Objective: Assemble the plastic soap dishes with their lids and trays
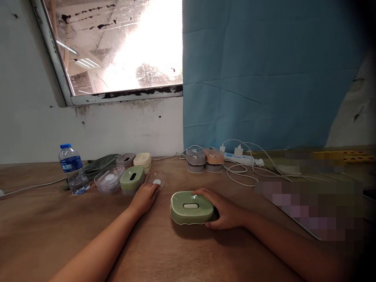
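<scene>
A green oval box with a lid [191, 207] stands on the wooden table [88, 235] in front of me. My right hand [225, 211] wraps round its right end, fingers curled against its side. My left hand [145, 197] reaches forward to a small clear plastic tray [156, 179] and its fingertips touch the tray's near edge. Beside the tray, to the left, sits a green lid [132, 179], with another stack of clear trays [109, 179] further left.
A water bottle [72, 169] stands at the left. Grey and cream lids [135, 159] lie behind the trays. Two stacked boxes [205, 159] sit at the back by a white power strip [238, 158] with loose cables. A wall, window and blue cloth close off the back.
</scene>
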Tool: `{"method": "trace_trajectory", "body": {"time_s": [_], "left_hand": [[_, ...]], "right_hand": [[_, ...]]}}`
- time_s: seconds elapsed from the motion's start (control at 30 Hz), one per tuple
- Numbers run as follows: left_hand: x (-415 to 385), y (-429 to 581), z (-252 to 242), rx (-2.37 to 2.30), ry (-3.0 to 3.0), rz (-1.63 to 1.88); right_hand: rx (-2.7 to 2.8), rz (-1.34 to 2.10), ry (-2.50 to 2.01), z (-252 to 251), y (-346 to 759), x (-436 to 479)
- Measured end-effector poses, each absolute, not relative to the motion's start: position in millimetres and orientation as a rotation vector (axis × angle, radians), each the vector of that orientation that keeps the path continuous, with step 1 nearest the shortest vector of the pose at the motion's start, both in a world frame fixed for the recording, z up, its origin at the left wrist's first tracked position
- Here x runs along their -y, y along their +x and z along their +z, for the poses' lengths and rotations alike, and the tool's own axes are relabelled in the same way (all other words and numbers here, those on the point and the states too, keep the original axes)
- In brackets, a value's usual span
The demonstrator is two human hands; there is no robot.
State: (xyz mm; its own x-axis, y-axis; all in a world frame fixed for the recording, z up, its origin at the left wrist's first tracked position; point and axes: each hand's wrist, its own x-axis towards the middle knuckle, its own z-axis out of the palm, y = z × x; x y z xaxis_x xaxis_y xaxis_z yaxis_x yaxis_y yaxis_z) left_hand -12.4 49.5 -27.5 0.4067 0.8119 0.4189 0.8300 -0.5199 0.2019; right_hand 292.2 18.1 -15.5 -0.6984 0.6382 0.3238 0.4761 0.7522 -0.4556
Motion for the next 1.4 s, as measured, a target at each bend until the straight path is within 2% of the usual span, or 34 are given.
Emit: {"method": "trace_trajectory", "body": {"time_s": [0.23,0.4,0.5,0.63,0.7,0.9,1.17,1.33,1.4], "left_hand": [[-50,-14,-29,1.586,-2.519,-0.695],[-42,-11,-23,1.605,-2.435,-0.776],[-26,-2,-9,1.34,-2.672,-0.909],[-4,15,1,0.796,-3.18,-0.909],[-1,23,-1,0.71,-3.291,-0.945],[-5,26,-7,0.759,-3.382,-1.231],[3,27,-3,0.957,-3.361,-1.522],[-2,22,-1,1.167,-3.055,-1.914],[-7,11,5,1.155,-2.795,-1.934]], "right_hand": [[2.437,0.492,-0.845,-19,295,-18],[2.328,0.644,-0.821,-22,296,-18],[2.195,0.728,-0.744,-22,295,-19],[2.01,0.885,-0.656,-21,292,-21],[1.96,0.945,-0.643,-21,290,-21],[1.885,0.944,-0.624,-21,290,-21],[1.876,1.124,-0.579,-24,294,-30],[1.864,1.154,-0.51,-28,299,-35],[1.874,1.124,-0.546,-31,302,-37]]}}
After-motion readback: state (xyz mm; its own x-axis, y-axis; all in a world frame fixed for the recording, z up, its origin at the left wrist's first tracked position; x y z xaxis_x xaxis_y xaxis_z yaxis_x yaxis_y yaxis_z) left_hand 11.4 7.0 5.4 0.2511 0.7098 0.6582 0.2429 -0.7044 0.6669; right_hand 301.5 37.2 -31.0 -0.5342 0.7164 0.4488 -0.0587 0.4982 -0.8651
